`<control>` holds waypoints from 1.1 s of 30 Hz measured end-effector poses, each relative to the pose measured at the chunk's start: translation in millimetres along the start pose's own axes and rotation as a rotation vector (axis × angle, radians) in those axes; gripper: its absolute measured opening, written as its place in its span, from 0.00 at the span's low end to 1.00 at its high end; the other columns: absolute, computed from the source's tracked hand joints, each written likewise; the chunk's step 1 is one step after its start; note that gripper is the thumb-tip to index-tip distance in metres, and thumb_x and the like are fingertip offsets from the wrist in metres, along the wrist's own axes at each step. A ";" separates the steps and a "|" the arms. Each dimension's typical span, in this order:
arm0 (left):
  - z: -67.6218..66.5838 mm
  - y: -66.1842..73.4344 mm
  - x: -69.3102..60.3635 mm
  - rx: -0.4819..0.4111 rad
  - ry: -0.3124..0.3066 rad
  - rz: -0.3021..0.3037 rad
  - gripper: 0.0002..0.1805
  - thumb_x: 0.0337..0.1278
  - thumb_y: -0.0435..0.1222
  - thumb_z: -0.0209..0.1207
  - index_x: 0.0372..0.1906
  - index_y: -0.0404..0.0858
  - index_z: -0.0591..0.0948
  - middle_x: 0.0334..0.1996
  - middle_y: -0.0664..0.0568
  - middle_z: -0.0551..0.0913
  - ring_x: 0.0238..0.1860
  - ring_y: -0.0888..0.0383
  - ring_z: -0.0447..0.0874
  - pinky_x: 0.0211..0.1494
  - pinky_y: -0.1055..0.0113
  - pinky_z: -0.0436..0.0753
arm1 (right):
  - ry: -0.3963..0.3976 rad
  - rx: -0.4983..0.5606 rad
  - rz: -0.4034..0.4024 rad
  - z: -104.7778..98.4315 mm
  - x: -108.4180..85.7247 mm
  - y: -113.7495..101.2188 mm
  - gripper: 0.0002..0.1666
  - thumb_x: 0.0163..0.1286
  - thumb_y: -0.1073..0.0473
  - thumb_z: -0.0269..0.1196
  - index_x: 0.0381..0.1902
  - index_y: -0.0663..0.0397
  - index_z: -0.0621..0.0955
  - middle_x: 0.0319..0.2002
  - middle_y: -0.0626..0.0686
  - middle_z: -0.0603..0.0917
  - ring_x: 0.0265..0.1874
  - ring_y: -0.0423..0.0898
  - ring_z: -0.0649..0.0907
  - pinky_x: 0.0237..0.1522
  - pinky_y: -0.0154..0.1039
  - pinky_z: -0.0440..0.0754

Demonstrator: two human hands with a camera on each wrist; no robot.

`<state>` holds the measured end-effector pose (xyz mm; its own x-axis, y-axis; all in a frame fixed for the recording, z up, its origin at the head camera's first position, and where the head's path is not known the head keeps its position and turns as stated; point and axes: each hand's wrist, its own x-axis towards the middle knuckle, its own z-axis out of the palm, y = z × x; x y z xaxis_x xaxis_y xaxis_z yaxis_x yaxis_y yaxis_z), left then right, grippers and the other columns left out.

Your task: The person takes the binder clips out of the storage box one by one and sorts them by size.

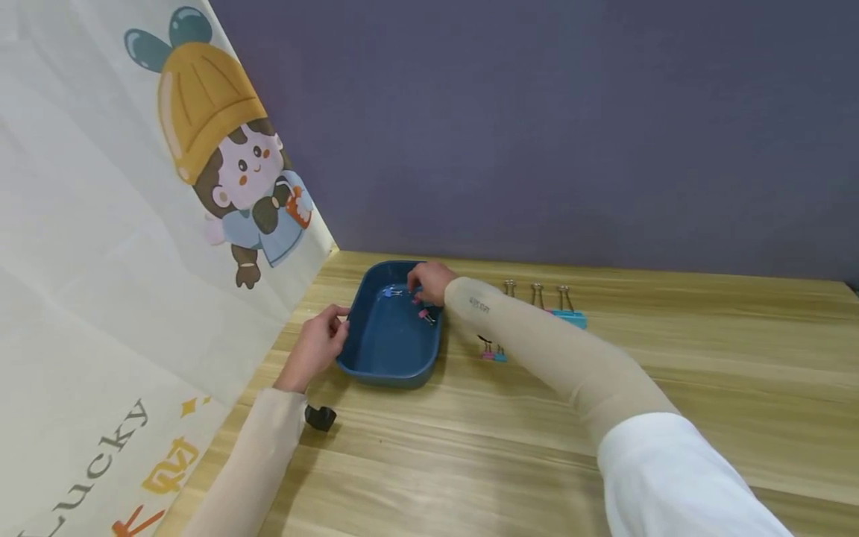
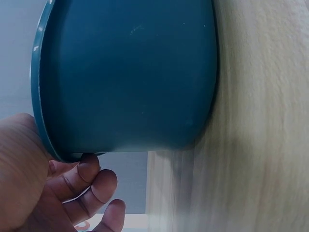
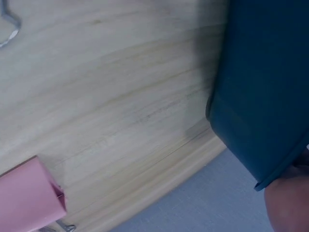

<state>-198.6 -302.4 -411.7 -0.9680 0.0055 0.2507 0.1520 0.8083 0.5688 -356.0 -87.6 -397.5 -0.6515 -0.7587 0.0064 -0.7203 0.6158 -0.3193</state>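
Observation:
A dark blue plastic bin [image 1: 389, 377] stands on the wooden table. At its left rim, my left hand [image 1: 318, 341] pinches the edge; the left wrist view shows the curled fingers [image 2: 89, 193] at the bin's lip. My right hand [image 1: 431, 282] reaches over the far right rim with bent fingers pointing down inside. A small pink binder clip [image 1: 416, 300] shows at those fingertips, partly hidden. Another pink binder clip [image 1: 424, 315] and a blue binder clip [image 1: 391, 292] lie in the bin. The right wrist view barely catches the right hand, beside the bin's rim.
Right of the bin, partly behind the right forearm, are larger binder clips, including a light blue one [image 1: 569, 318] and a pink one [image 3: 31, 195]. Small pink and blue clips [image 1: 494, 356] lie nearer. A dark partition [image 1: 537, 134] rises behind, a printed white sheet [image 1: 101, 261] at left.

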 end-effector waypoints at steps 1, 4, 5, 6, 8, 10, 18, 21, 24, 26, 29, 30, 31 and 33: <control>0.5 0.3 0.0 -0.002 0.000 0.002 0.13 0.64 0.29 0.53 0.51 0.29 0.77 0.23 0.51 0.74 0.18 0.58 0.69 0.22 0.65 0.71 | -0.006 -0.007 0.007 -0.2 0.4 -0.1 0.11 0.62 0.64 0.65 0.43 0.55 0.84 0.43 0.51 0.84 0.45 0.46 0.80 0.49 0.38 0.74; 1.9 0.4 0.8 0.000 0.002 0.003 0.13 0.64 0.29 0.53 0.51 0.29 0.77 0.23 0.51 0.74 0.18 0.58 0.69 0.22 0.65 0.71 | -0.035 -0.028 0.036 -1.9 0.3 -3.0 0.11 0.63 0.64 0.64 0.44 0.55 0.84 0.43 0.51 0.83 0.44 0.46 0.80 0.47 0.39 0.75; 2.0 0.3 1.2 0.001 0.001 0.004 0.13 0.65 0.29 0.53 0.52 0.29 0.77 0.23 0.51 0.74 0.19 0.58 0.69 0.22 0.65 0.71 | -0.042 -0.046 0.042 -2.3 0.4 -4.3 0.11 0.63 0.64 0.64 0.44 0.55 0.84 0.42 0.50 0.83 0.43 0.46 0.80 0.47 0.39 0.75; 1.9 0.7 1.3 0.002 0.001 0.004 0.13 0.65 0.29 0.53 0.52 0.29 0.77 0.23 0.50 0.74 0.19 0.58 0.69 0.22 0.65 0.71 | -0.049 -0.063 0.052 -2.5 0.3 -5.6 0.10 0.63 0.63 0.64 0.43 0.54 0.84 0.41 0.49 0.83 0.42 0.46 0.80 0.46 0.39 0.76; 2.2 1.0 1.7 0.003 0.003 0.007 0.13 0.65 0.29 0.53 0.52 0.29 0.77 0.23 0.50 0.74 0.19 0.58 0.69 0.22 0.65 0.71 | -0.071 -0.097 0.072 -2.4 -0.1 -8.5 0.08 0.63 0.62 0.64 0.41 0.52 0.85 0.39 0.48 0.83 0.41 0.45 0.81 0.45 0.39 0.76; 2.5 1.8 1.8 0.002 0.004 0.011 0.13 0.65 0.29 0.53 0.52 0.29 0.77 0.23 0.50 0.74 0.19 0.58 0.69 0.22 0.65 0.71 | -0.091 -0.132 0.095 -0.9 0.0 -10.0 0.07 0.63 0.61 0.64 0.38 0.49 0.85 0.36 0.45 0.83 0.39 0.43 0.81 0.43 0.38 0.77; 5.4 3.9 1.9 -0.002 -0.005 0.000 0.13 0.64 0.30 0.53 0.51 0.30 0.77 0.23 0.51 0.74 0.20 0.58 0.69 0.23 0.65 0.71 | -0.104 -0.167 0.149 7.6 0.4 -11.8 0.06 0.60 0.60 0.67 0.26 0.43 0.82 0.27 0.41 0.80 0.28 0.39 0.80 0.36 0.38 0.77; 6.2 4.4 2.7 0.001 -0.004 -0.002 0.13 0.64 0.30 0.53 0.51 0.30 0.77 0.23 0.50 0.74 0.20 0.58 0.70 0.23 0.65 0.71 | -0.109 -0.171 0.143 6.7 -0.4 -11.3 0.07 0.61 0.58 0.67 0.24 0.42 0.81 0.25 0.40 0.80 0.25 0.38 0.79 0.34 0.38 0.77; 6.7 4.9 3.2 -0.002 -0.002 -0.009 0.13 0.65 0.30 0.53 0.51 0.31 0.77 0.24 0.50 0.74 0.20 0.57 0.70 0.23 0.65 0.72 | -0.105 -0.138 0.122 3.6 -0.7 -9.9 0.07 0.61 0.58 0.67 0.24 0.43 0.80 0.24 0.41 0.80 0.25 0.38 0.79 0.34 0.38 0.77; 6.6 4.5 3.1 -0.005 -0.004 -0.012 0.13 0.65 0.30 0.53 0.51 0.30 0.77 0.24 0.50 0.75 0.21 0.57 0.70 0.24 0.65 0.72 | -0.088 -0.096 0.093 1.2 -0.5 -8.4 0.07 0.61 0.59 0.66 0.24 0.44 0.80 0.24 0.41 0.80 0.25 0.38 0.79 0.35 0.37 0.77; 5.5 2.2 1.7 -0.008 -0.003 -0.020 0.13 0.65 0.30 0.53 0.52 0.30 0.77 0.24 0.50 0.75 0.21 0.57 0.70 0.24 0.65 0.72 | -0.049 -0.039 0.021 -1.9 0.6 -5.7 0.07 0.59 0.61 0.66 0.24 0.46 0.81 0.25 0.43 0.80 0.27 0.40 0.79 0.37 0.36 0.76; 4.8 1.3 1.1 -0.008 -0.003 -0.022 0.13 0.65 0.30 0.53 0.52 0.30 0.77 0.24 0.50 0.75 0.21 0.57 0.70 0.24 0.65 0.72 | -0.035 -0.027 -0.002 -2.8 0.9 -4.7 0.06 0.58 0.62 0.66 0.24 0.47 0.81 0.25 0.43 0.80 0.28 0.40 0.79 0.36 0.36 0.75; 4.0 0.2 0.5 -0.007 -0.002 -0.023 0.13 0.65 0.30 0.53 0.52 0.30 0.77 0.24 0.50 0.74 0.21 0.57 0.70 0.24 0.65 0.72 | -0.024 -0.014 -0.020 -3.7 1.2 -3.8 0.06 0.57 0.63 0.66 0.24 0.47 0.81 0.26 0.44 0.80 0.28 0.41 0.78 0.36 0.36 0.75; 2.1 -1.9 -1.1 -0.005 0.002 -0.023 0.14 0.65 0.29 0.53 0.52 0.29 0.76 0.24 0.50 0.75 0.20 0.57 0.70 0.24 0.65 0.72 | -0.009 0.008 -0.049 -6.1 1.1 -2.8 0.06 0.57 0.64 0.66 0.24 0.47 0.80 0.27 0.44 0.81 0.29 0.41 0.78 0.35 0.35 0.75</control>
<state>-198.2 -302.7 -414.8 -0.9710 -0.0143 0.2386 0.1302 0.8055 0.5781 -356.2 -88.9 -390.9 -0.6133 -0.7898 0.0137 -0.7494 0.5762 -0.3262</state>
